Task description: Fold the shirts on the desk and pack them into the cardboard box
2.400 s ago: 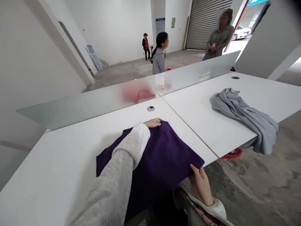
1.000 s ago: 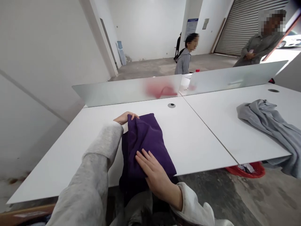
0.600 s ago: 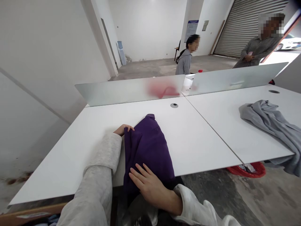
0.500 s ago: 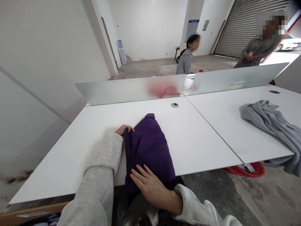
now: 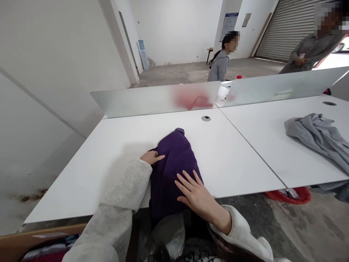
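A folded purple cloth (image 5: 174, 156) lies on the white desk (image 5: 114, 153) and hangs over its near edge. My right hand (image 5: 195, 191) rests flat on the cloth near the desk edge, fingers spread and open. My left hand (image 5: 152, 157) touches the cloth's left side, its fingers pointing right along a fold; only part of the hand shows past the grey sleeve.
A crumpled grey garment (image 5: 317, 136) lies on the adjoining desk (image 5: 272, 131) at right. Frosted dividers (image 5: 152, 102) stand along the back edge. A red basin (image 5: 296, 194) sits on the floor. Two people (image 5: 220, 62) stand beyond the desks.
The cloth has been folded from a wide spread into a narrow strip. My right hand slid up along it, and my left hand dropped lower on its left side.
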Available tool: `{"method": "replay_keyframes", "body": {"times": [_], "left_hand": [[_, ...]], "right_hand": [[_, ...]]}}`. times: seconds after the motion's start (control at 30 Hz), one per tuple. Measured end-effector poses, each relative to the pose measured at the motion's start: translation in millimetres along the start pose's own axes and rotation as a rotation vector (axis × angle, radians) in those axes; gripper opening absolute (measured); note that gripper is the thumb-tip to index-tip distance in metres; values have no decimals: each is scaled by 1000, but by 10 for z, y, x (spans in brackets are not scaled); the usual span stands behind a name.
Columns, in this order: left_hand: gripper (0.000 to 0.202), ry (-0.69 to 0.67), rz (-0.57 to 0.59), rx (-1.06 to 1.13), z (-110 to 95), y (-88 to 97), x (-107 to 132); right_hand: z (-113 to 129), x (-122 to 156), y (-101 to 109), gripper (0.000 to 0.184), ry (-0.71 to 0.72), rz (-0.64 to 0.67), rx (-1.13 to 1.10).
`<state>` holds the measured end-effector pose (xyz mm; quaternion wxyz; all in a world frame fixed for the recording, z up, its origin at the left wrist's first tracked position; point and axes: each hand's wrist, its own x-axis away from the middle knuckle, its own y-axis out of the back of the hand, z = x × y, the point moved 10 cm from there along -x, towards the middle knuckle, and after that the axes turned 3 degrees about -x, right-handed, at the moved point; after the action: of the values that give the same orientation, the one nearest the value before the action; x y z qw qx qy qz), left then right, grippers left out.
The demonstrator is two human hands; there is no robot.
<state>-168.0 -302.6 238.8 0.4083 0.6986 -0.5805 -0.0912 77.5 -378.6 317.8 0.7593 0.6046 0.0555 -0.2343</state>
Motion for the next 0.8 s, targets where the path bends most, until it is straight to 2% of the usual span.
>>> {"method": "replay_keyframes", "body": {"times": [0.13,0.33,0.47,0.6,0.8], "left_hand": [[53,-3,1,149,104,-90,60],[58,63,78,246,368,-163,149],[56,85,94,270,449,-199,151],[58,74,61,275,464,-138,186],[57,84,33,231,487,-82,270]], "right_hand": [[-124,161,-182,58,-7,72,31],[-202,358,-391,69,14,158,39],[-196,345,-330,62,45,174,31],[-259,250,-200,56,7,130,35],[-289,221,-330,65,20,125,43]]}}
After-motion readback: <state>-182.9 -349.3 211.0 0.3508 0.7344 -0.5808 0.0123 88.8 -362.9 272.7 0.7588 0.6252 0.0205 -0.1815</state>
